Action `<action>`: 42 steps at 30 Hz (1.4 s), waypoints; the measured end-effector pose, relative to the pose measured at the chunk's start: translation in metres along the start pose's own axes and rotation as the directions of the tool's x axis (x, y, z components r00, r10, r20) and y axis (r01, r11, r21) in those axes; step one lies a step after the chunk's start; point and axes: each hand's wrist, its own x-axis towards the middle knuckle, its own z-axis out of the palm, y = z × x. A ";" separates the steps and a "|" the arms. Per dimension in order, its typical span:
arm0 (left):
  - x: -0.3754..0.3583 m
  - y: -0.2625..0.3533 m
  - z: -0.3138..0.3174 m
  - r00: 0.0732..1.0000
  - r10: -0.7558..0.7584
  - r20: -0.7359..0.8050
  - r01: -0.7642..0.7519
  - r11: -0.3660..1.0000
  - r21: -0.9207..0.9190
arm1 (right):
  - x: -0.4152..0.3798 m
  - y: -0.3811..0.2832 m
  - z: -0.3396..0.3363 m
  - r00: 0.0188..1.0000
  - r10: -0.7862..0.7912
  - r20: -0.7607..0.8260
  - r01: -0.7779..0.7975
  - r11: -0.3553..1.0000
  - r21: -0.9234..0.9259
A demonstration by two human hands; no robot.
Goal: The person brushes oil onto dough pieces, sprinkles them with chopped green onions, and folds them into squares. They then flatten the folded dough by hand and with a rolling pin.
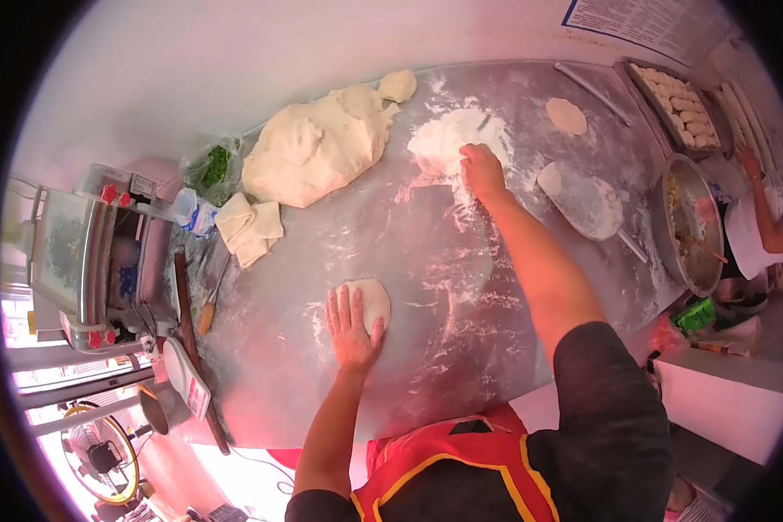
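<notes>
My left hand [351, 333] lies flat with fingers stretched over a round, flattened piece of dough [375, 304] on the grey metal worktop [322, 252]. My right hand [483, 170] reaches to the near edge of a heap of white flour [448, 137]. Its fingers are curled closed, and what is in them, if anything, is hidden. Left of the heap sits a large mass of dough [309, 148], with a small dough ball [398, 85] at its far end. Another flat dough round [566, 116] lies beyond my right hand.
A floury clear scoop [583, 202], a rolling pin [594, 92], a tray of dough pieces [674, 104] and a metal bowl [689, 222] stand right, near another person's arm [761, 204]. Leftward are folded dough [250, 228], chopped greens [210, 167], a scale [185, 376] and a roller machine [96, 261].
</notes>
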 end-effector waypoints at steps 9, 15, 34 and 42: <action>-0.003 -0.005 0.003 1.000 -0.003 0.010 0.003 1.000 -0.005 | -0.077 0.007 -0.039 0.747 0.534 0.397 -0.554 0.169 0.815; -0.019 -0.029 -0.001 0.970 -0.085 -0.226 -0.009 0.923 -0.386 | -0.189 -0.143 -0.013 0.771 0.162 0.616 -0.621 0.405 0.671; -0.261 -0.292 -0.209 0.550 -0.762 -0.341 0.817 0.576 0.030 | -0.265 -0.248 -0.016 0.801 -0.453 0.391 0.459 0.884 0.084; -0.266 -0.308 -0.221 0.672 -0.726 0.150 0.727 0.607 -0.320 | -0.272 -0.349 0.014 0.752 -0.549 0.363 0.495 0.836 0.238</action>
